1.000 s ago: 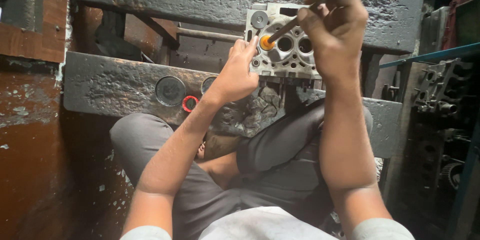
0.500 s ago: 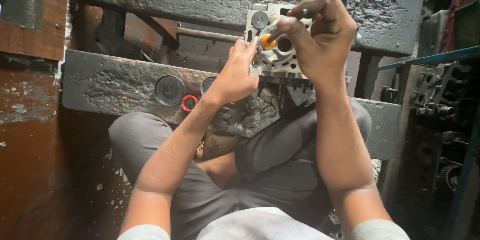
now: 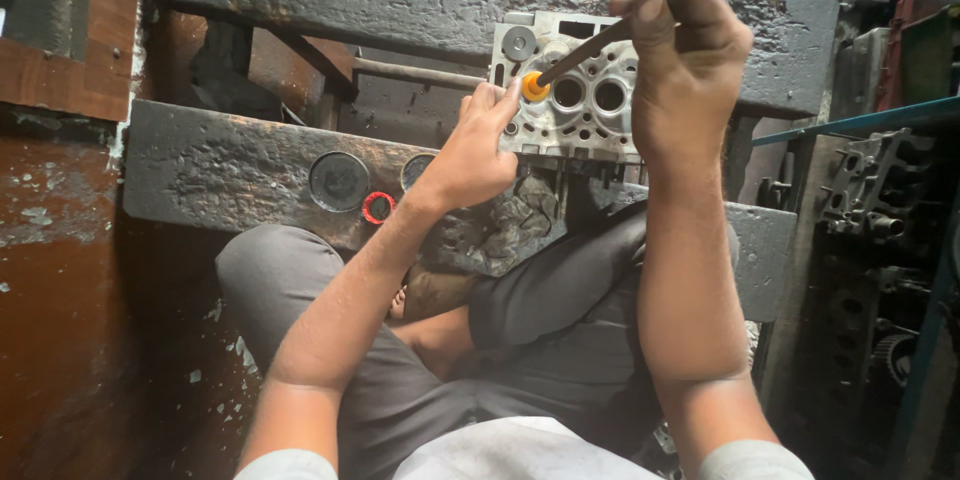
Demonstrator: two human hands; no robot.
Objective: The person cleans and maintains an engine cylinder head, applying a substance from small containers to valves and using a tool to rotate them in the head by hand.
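Note:
A grey metal engine cylinder head point(image 3: 590, 130) with several round ports lies across two dirty wooden beams. My left hand point(image 3: 470, 155) rests on its left edge, fingers steadying it beside an orange cup-tipped end point(image 3: 536, 88). That orange tip belongs to a dark stick tool point(image 3: 585, 48), pressed into a port at the head's upper left. My right hand point(image 3: 680, 60) is raised above the head and closed around the stick's upper end.
On the near beam point(image 3: 220, 175) lie a round dark metal disc point(image 3: 338, 181), a second disc point(image 3: 415, 170) and a small red ring point(image 3: 378, 207). My crossed legs in grey trousers point(image 3: 520, 330) sit below. More engine parts point(image 3: 870, 200) stack at right.
My right hand has lifted and shifted right, tilting the stick more steeply while its orange tip stays in the same port. My left hand has held its place.

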